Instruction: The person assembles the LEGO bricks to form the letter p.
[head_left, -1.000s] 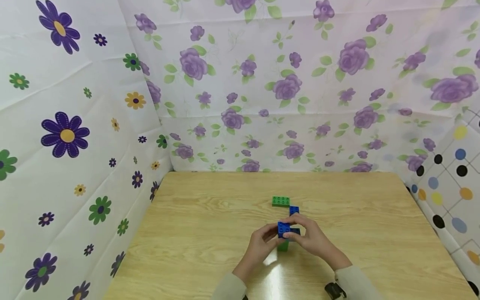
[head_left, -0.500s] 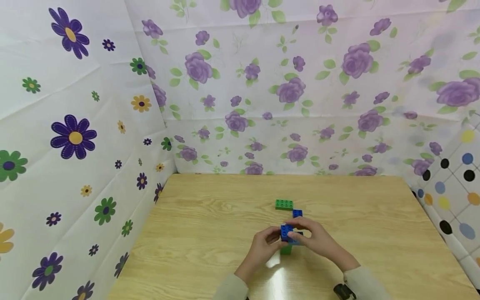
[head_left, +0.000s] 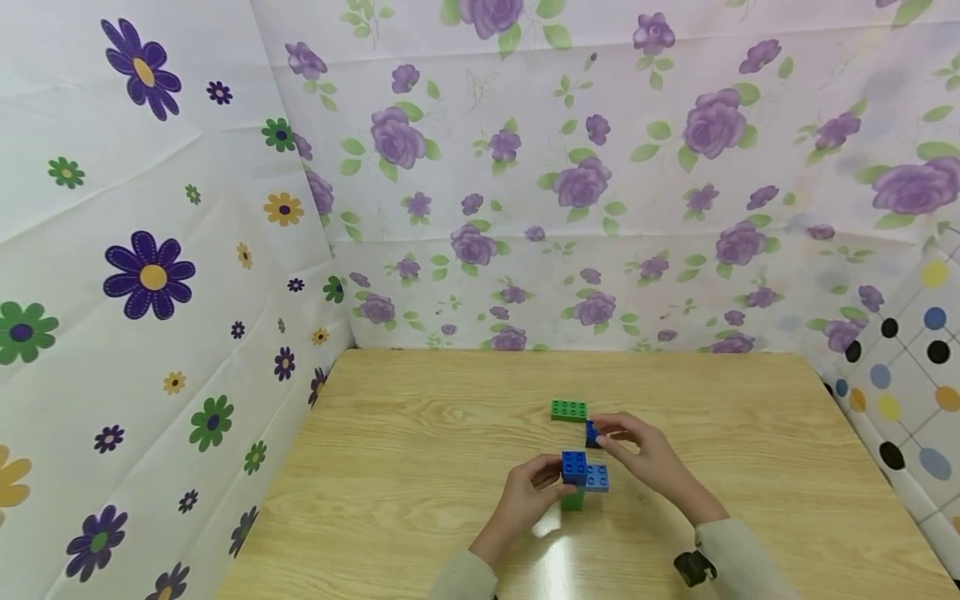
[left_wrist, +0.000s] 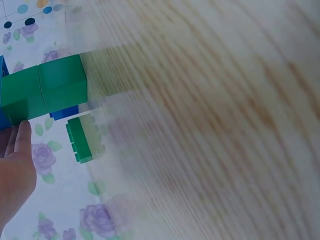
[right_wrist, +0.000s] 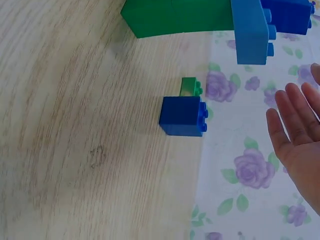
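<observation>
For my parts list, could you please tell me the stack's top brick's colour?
The top brick is blue, best seen from the head.

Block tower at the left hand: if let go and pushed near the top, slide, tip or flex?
Block tower probably tips before sliding: it's tall on a narrow green base. Likely easier toward the light blue brick, which juts out sideways. Shouldn't flex much: crisp edges and studs suggest rigid plastic, though a joint might pop.
</observation>
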